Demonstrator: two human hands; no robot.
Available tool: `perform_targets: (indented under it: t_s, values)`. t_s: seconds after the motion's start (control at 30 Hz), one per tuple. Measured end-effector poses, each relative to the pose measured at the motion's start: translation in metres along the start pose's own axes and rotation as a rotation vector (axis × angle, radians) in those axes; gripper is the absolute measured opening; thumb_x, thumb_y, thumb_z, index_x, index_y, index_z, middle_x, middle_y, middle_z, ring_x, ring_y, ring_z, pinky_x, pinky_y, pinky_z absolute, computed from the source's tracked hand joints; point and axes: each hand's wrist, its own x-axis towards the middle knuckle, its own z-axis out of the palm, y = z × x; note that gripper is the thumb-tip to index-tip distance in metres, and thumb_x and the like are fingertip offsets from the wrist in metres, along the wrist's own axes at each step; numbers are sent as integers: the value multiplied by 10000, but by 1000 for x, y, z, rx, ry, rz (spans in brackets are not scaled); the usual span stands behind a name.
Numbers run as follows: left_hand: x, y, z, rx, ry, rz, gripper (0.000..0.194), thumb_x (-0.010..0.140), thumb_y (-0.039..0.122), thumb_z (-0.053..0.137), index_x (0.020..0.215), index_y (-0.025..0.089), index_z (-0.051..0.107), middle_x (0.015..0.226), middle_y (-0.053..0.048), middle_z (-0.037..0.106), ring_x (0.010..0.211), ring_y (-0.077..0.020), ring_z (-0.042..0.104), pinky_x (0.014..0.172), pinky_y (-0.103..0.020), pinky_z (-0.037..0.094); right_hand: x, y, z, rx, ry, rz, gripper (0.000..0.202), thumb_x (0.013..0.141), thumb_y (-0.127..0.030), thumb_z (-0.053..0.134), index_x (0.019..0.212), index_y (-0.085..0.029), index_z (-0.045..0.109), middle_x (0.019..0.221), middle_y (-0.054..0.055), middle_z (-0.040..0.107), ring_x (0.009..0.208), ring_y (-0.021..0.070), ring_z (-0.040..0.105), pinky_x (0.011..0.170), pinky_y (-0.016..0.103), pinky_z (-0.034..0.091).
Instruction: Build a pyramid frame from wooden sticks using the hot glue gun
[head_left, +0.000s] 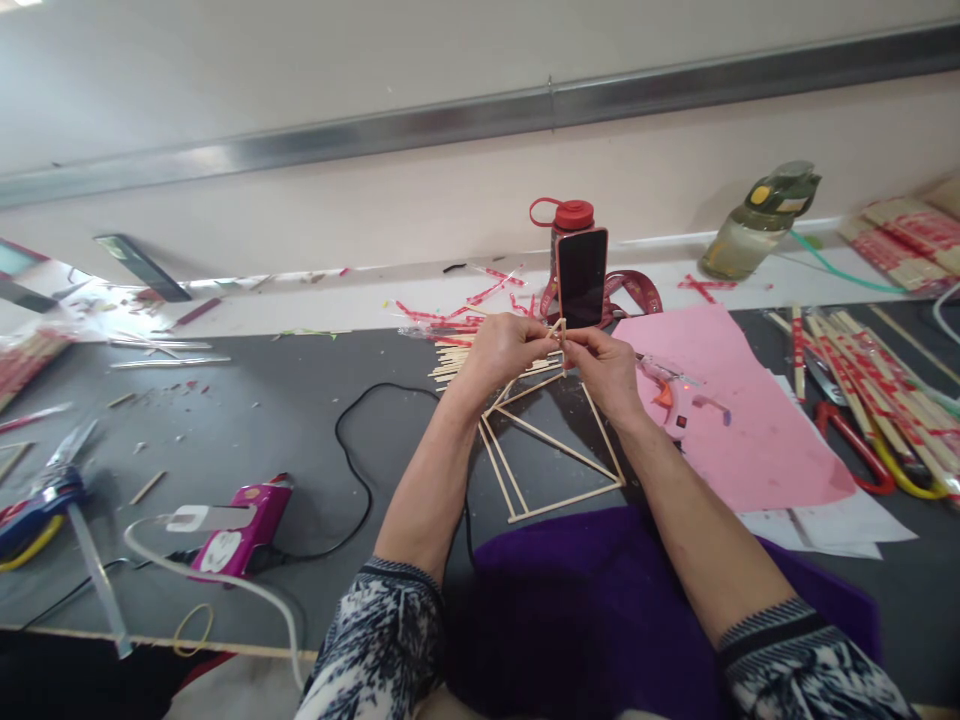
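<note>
A frame of thin wooden sticks (566, 502) stands on the grey tabletop in front of me, with a diagonal stick across it. At its far upper corner, my left hand (504, 348) pinches a stick end. Close beside it, my right hand (606, 372) is closed on the same joint, fingertips almost touching the left ones. The fingers partly hide the exact joint. Behind the left hand lies a pile of loose sticks (450, 362). Right of my right hand, a white and orange glue gun (679, 415) rests on pink paper (739, 445).
A phone (583, 278) leans against a red-capped bottle (574, 213). Farther right stands a clear water bottle (752, 235). Red-handled scissors (855, 450) lie by wrapped chopsticks (892, 390). On the left are a magenta power strip (244, 525), a black cable (341, 440) and blue-handled pliers (52, 495).
</note>
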Motion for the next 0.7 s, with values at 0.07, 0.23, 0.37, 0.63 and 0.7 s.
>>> perform_targets:
  t_s: [0.07,0.23,0.37,0.63,0.7]
  values:
    - [0,0,0,10,1,1,290,774,364,577,639,125,673,478,22,500,506,-73,426,500,-209,248,0,0,0,0,0,2,224,787,-350,617,911,-207,737,784,3,724,593,146,633,592,263,478]
    - [0,0,0,24,13,13,300,775,381,586,679,123,704,510,19,509,522,-71,412,502,-211,246,0,0,-1,13,10,3,245,784,-355,625,934,-206,749,784,4,729,597,145,637,592,258,482]
    - [-1,-2,-2,19,7,11,267,766,352,593,802,137,746,593,6,583,563,-79,446,517,-206,263,-1,0,-1,11,12,-5,246,784,-335,622,940,-200,755,747,2,724,592,142,632,603,254,486]
    - [-1,-4,-2,4,-11,0,279,762,324,582,889,149,757,660,-14,643,622,-103,516,533,-199,293,-1,-1,-2,-35,0,-19,256,793,-315,592,961,-196,746,745,7,716,623,148,630,629,262,488]
    - [-1,-4,-3,-1,-7,6,270,758,320,589,879,147,757,657,-14,643,615,-99,512,533,-199,297,-1,-3,-3,-66,-9,-32,251,802,-318,582,943,-193,748,703,3,703,616,147,626,627,258,482]
